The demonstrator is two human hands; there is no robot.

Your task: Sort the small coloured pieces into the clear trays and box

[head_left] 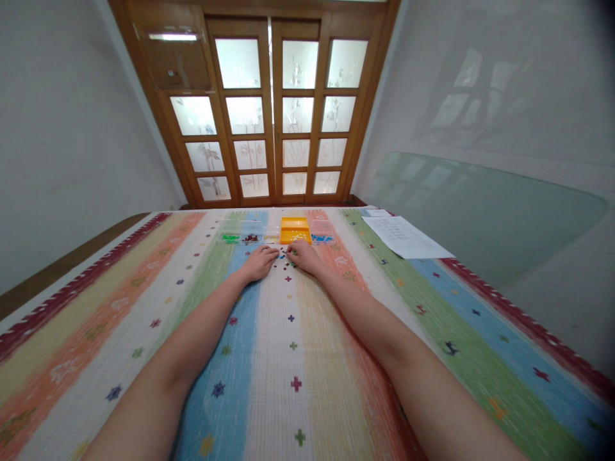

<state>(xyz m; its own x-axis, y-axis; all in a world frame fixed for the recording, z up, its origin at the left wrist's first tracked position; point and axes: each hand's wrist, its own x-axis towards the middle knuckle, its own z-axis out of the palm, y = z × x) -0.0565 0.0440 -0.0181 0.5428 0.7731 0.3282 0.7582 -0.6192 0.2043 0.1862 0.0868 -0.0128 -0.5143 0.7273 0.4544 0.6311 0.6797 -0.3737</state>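
My left hand [262, 261] rests on the striped cloth, its fingers stretched toward the middle and lying close to a small scatter of tiny pieces [283, 264]. These look dark, green and blue, but their kind is too small to make out. On the other side of the scatter, my right hand [304, 257] has its fingertips brought down and together among the pieces; anything between them is too small to name. Just beyond stands an open yellow box [295, 222] with small whitish pieces in it. Clear containers flank it, holding green pieces [230, 239], dark brown pieces [251, 238] and blue pieces [321, 238].
A striped, patterned tablecloth [278, 384] covers the table. White paper sheets [408, 238] lie at the far right, near a glass panel [475, 205] leaning by the wall. Wooden doors [273, 115] with frosted panes stand beyond the table's far edge.
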